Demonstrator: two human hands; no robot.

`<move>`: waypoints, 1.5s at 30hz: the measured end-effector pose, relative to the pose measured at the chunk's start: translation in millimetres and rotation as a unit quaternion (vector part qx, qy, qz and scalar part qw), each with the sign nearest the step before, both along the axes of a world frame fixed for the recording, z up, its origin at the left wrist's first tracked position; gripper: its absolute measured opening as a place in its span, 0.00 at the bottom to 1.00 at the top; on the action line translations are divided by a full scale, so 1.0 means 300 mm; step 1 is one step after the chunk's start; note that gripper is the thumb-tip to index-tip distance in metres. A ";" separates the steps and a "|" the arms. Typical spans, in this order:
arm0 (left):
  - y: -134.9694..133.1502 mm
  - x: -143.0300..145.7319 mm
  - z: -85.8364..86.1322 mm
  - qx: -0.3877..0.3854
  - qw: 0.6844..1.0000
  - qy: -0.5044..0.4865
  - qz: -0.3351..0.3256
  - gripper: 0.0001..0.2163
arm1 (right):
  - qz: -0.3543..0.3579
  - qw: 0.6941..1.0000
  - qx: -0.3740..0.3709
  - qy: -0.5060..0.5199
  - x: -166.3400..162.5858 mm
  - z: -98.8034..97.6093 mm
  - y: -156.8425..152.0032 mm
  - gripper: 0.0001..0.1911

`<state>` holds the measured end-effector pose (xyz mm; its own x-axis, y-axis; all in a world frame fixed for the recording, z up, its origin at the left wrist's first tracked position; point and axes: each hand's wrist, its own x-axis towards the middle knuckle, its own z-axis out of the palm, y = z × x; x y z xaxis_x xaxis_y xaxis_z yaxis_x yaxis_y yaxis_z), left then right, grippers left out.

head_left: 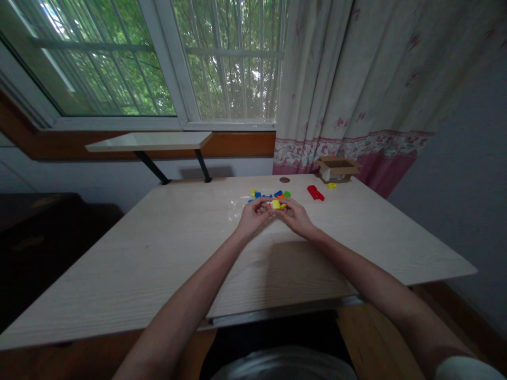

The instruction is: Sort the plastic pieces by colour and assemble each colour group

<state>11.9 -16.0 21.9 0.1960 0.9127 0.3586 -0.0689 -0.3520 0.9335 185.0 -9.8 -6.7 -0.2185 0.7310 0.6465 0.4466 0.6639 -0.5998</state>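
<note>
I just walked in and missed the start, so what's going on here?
A person at a table is holding a small yellow piece between the left hand and the right hand. Just beyond the hands lie more small pieces, including blue and green ones. An open cardboard box stands toward the table's far right corner.

coloured pieces (315, 193): 8+ | box (336, 171): 1 | disc (284, 180): 1 | shelf (152, 141): 1
</note>
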 end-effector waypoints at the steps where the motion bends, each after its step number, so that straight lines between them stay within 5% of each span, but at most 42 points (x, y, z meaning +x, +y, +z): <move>1: 0.002 0.000 0.000 0.000 1.000 -0.008 0.000 0.16 | -0.005 1.000 -0.011 0.012 -0.004 -0.002 0.000 0.17; 16: 0.023 -0.009 0.003 -0.096 0.993 -0.061 0.044 0.21 | 0.036 0.963 -0.177 0.201 -0.045 0.001 -0.005 0.20; 45: 0.005 -0.004 0.017 -0.139 0.988 -0.064 0.022 0.20 | 0.009 0.938 -0.206 0.278 -0.051 0.008 -0.005 0.21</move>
<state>10.6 -14.4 27.1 0.1225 0.9861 0.1119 -0.1828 -0.0884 0.9792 169.6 -11.4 -4.4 0.0529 0.9435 0.3271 -0.0207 0.3286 -0.9443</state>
